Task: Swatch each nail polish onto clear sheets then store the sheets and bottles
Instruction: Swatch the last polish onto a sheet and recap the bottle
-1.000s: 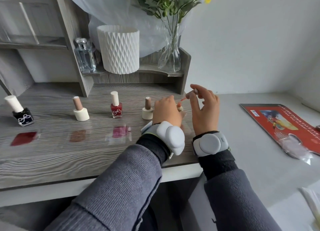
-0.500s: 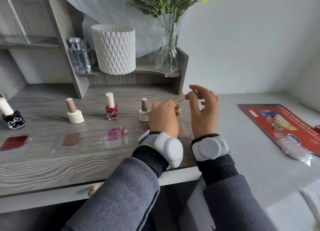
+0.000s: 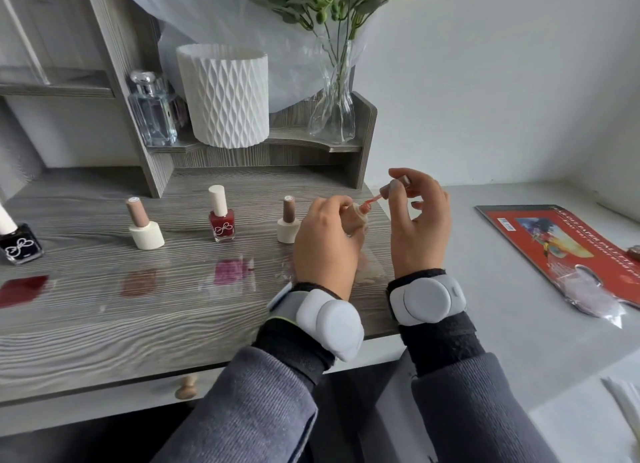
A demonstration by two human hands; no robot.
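Pale-peach polish bottle (image 3: 356,219): L hand (image 3: 323,251) grip wraps it; R hand (image 3: 420,227) grip pinches tan brush cap (image 3: 399,184). Risk: brush (image 3: 366,206), if overloaded, drips onto grey woodgrain counter (image 3: 104,324).

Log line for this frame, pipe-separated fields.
step: loading brush | left hand: grips open bottle | right hand: pinches brush cap, bristles at bottle neck | done: dark red swatch, brown swatch, pink swatch

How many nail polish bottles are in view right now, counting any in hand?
5. Black bottle at far left, partly cut off; cream bottle; red bottle; second cream bottle beside the left hand; open bottle gripped in that hand, mostly hidden. More could lie off-frame.
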